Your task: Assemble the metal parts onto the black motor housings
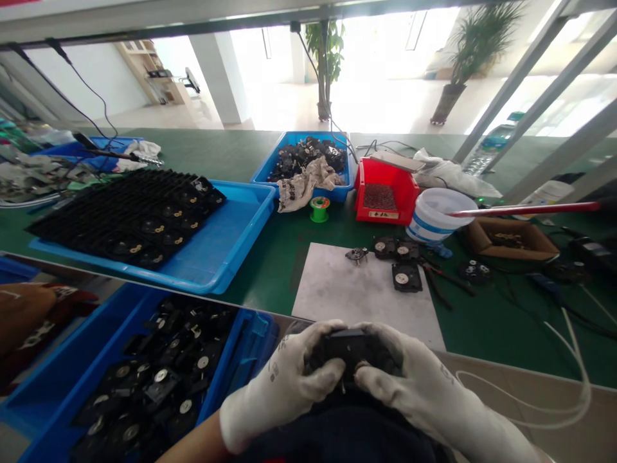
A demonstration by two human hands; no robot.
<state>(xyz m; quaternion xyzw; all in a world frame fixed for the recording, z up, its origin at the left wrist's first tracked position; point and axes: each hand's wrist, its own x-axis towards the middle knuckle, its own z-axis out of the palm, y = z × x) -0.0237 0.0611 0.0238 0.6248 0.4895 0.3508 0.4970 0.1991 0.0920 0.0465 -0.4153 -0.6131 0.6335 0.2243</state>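
Observation:
Both my hands wear white gloves and hold one black plastic part (349, 350) between them, low in front of my body. My left hand (303, 373) wraps round its left side, thumb on the near face. Round the right side curls my right hand (402, 376), its thumb also pressed on the near face. The part's details are dark and partly covered by the fingers. Just beyond lies a white sheet (332, 283), with a small mechanism (357, 255) on it and a black unit with a silver disc (406, 276) at its right edge.
A blue tray (243, 212) with stacked black parts stands left; a blue bin (222, 379) of black units sits below. Farther back are another blue tray (260, 170), green spool (319, 211), red bin (412, 199), white bucket (436, 222) and cardboard box (530, 247).

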